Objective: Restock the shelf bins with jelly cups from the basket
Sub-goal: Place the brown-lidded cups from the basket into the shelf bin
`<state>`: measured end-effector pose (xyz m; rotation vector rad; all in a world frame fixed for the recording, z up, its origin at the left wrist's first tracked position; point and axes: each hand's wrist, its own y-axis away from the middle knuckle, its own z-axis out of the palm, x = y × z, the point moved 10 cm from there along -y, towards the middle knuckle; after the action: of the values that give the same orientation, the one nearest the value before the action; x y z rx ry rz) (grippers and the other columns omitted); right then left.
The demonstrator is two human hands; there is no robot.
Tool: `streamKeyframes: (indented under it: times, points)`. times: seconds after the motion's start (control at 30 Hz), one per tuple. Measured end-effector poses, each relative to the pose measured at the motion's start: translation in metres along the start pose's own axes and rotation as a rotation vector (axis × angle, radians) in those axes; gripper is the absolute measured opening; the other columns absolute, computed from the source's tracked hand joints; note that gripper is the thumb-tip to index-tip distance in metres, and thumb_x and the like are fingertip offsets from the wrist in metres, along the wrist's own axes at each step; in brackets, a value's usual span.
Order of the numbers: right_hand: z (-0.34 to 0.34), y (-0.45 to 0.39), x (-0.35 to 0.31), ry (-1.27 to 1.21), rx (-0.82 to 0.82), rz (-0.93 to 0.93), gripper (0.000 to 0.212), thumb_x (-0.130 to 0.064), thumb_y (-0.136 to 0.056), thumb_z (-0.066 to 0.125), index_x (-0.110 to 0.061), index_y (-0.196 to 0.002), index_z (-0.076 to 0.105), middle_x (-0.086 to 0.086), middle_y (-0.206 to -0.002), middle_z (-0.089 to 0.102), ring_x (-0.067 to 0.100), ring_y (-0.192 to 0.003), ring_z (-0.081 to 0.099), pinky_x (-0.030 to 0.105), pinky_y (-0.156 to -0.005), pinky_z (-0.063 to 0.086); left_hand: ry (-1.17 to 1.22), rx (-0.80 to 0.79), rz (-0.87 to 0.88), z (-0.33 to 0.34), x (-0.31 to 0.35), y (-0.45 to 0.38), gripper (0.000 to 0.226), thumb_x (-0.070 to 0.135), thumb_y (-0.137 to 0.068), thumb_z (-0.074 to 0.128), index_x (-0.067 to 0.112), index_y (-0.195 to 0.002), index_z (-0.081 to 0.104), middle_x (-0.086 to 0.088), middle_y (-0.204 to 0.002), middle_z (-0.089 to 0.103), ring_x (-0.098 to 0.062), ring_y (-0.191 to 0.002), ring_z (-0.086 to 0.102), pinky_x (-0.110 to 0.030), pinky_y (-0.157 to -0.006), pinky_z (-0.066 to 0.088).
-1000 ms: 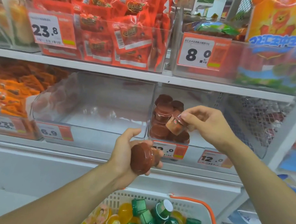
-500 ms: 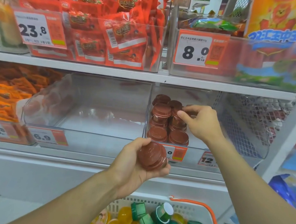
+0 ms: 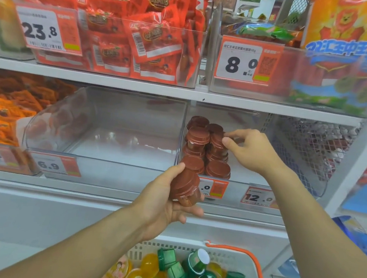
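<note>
1. Holding two stacked brown jelly cups [image 3: 185, 187] on their side in my left hand [image 3: 166, 202], centre frame, just below the bin [image 3: 286, 183].
2. My right hand [image 3: 250, 149], nearer, pinches the stack's [image 3: 207, 148] top cup.

White shelf [image 3: 138, 86] carries clear bins [image 3: 109, 144]; brown jelly cups [image 3: 208, 148] inside right bin.

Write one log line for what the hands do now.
left hand: holds brown jelly cups | right hand: pinches stacked cup in bin
</note>
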<state>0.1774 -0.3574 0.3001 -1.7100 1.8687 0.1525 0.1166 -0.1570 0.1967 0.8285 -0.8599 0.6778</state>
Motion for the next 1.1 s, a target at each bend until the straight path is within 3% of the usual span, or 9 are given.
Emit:
streamKeyframes:
  times: [0.17,0.27,0.4,0.5,0.63,0.8,0.87,0.97,1.1]
  points:
    - [-0.033,0.010,-0.035,-0.085,0.153,-0.107,0.017,-0.031,-0.091,0.068,-0.023,-0.105,0.073,-0.004,-0.098,0.069,0.012,-0.090,0.061,0.026,-0.084,0.044,0.034,-0.060,0.034,0.003,0.009,0.003,0.048,0.030,-0.097,0.037,-0.007,-0.120,0.058,-0.035,-0.105,0.066,-0.034,-0.063,0.066,-0.024,-0.035,0.042]
    - [-0.015,0.023,-0.073,-0.351,-0.218,-0.156,0.012,-0.029,-0.085,0.077,-0.023,-0.095,0.075,-0.007,-0.087,0.075,0.009,-0.080,0.067,0.038,-0.077,0.056,0.042,-0.118,0.023,0.010,0.015,0.010,0.042,0.021,-0.093,0.040,-0.008,-0.118,0.058,-0.034,-0.102,0.065,-0.040,-0.070,0.069,-0.028,-0.043,0.052]
    - [0.021,0.052,-0.104,-0.312,-0.645,-0.217,0.044,-0.037,-0.073,0.086,-0.028,-0.113,0.071,-0.003,-0.102,0.073,0.014,-0.089,0.069,0.030,-0.072,0.055,0.075,-0.087,0.044,0.010,0.026,0.017,0.032,0.027,-0.096,0.057,0.004,-0.116,0.067,-0.025,-0.105,0.071,-0.045,-0.092,0.071,-0.030,-0.057,0.061]
    - [0.028,0.054,-0.111,-0.222,-0.608,-0.270,0.045,-0.046,-0.068,0.086,-0.031,-0.107,0.071,-0.011,-0.093,0.072,0.010,-0.081,0.066,0.026,-0.073,0.054,0.060,-0.068,0.073,0.010,0.034,0.022,0.037,0.040,-0.091,0.061,0.010,-0.109,0.074,-0.018,-0.097,0.074,-0.041,-0.092,0.073,-0.025,-0.052,0.060]
    - [0.028,0.053,-0.115,-0.330,-0.572,-0.295,0.029,-0.026,-0.080,0.081,-0.014,-0.105,0.073,-0.019,-0.074,0.069,-0.004,-0.063,0.059,0.009,-0.059,0.042,0.076,-0.064,0.096,0.009,0.038,0.025,0.048,0.054,-0.089,0.054,0.013,-0.094,0.079,-0.016,-0.091,0.072,-0.037,-0.084,0.074,-0.026,-0.056,0.061]
    - [0.022,0.051,-0.098,-0.540,-0.629,-0.199,0.028,-0.002,-0.086,0.072,-0.006,-0.113,0.069,0.004,-0.102,0.075,0.013,-0.087,0.068,0.019,-0.068,0.051,0.274,-0.031,0.130,-0.007,0.042,0.019,0.040,0.022,-0.097,0.058,-0.012,-0.118,0.057,-0.031,-0.116,0.063,-0.045,-0.103,0.069,-0.044,-0.082,0.061]
    - [0.017,0.048,-0.097,-0.569,-0.614,-0.189,0.026,-0.003,-0.087,0.071,-0.008,-0.112,0.069,0.000,-0.098,0.074,0.010,-0.087,0.067,0.026,-0.075,0.054,0.225,0.012,0.245,-0.013,0.049,0.017,0.044,0.016,-0.086,0.068,-0.010,-0.119,0.055,-0.028,-0.115,0.068,-0.041,-0.101,0.070,-0.041,-0.081,0.062]
    - [0.013,0.041,-0.094,-0.573,-0.525,-0.117,0.036,-0.036,-0.082,0.075,-0.011,-0.108,0.070,0.008,-0.099,0.073,0.016,-0.089,0.069,0.041,-0.085,0.059,-0.138,0.205,0.493,-0.025,0.066,0.025,0.050,0.024,-0.067,0.085,0.008,-0.105,0.057,-0.012,-0.112,0.070,-0.031,-0.093,0.073,-0.033,-0.077,0.060]
    - [0.015,0.041,-0.092,-0.455,-0.499,-0.045,0.048,-0.051,-0.077,0.071,-0.008,-0.098,0.069,0.004,-0.078,0.072,0.016,-0.068,0.069,0.037,-0.071,0.060,-0.625,0.326,0.787,-0.012,0.082,0.044,0.047,0.014,-0.072,0.088,0.031,-0.098,0.053,0.007,-0.104,0.064,-0.015,-0.079,0.069,-0.028,-0.072,0.058]
